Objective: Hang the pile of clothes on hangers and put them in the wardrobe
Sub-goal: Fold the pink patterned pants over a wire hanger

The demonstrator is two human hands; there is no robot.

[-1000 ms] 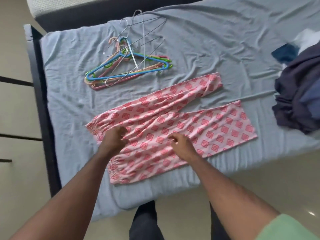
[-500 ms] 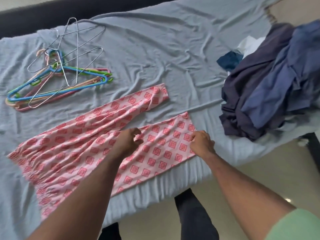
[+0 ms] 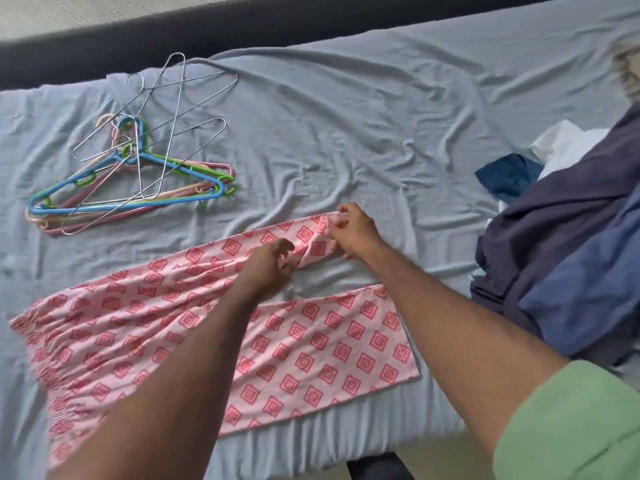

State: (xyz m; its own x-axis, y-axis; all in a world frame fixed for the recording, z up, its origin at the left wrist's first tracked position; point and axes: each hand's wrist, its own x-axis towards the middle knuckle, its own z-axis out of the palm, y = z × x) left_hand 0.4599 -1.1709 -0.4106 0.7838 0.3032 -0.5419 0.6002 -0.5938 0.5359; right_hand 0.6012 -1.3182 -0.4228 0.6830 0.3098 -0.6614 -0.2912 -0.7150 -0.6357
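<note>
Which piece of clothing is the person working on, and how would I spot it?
On the grey-blue bedsheet, look near the front edge, between the hangers and the dark clothes pile. The pink trousers lie flat there, the only garment with a red diamond print.

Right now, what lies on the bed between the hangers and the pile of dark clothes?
In the head view, only wrinkled grey sheet lies between the hangers and the pile; the pink trousers lie nearer.

the pile of clothes (image 3: 568, 258) runs off the right edge; the trousers' (image 3: 311, 344) waistband is blurred.
</note>
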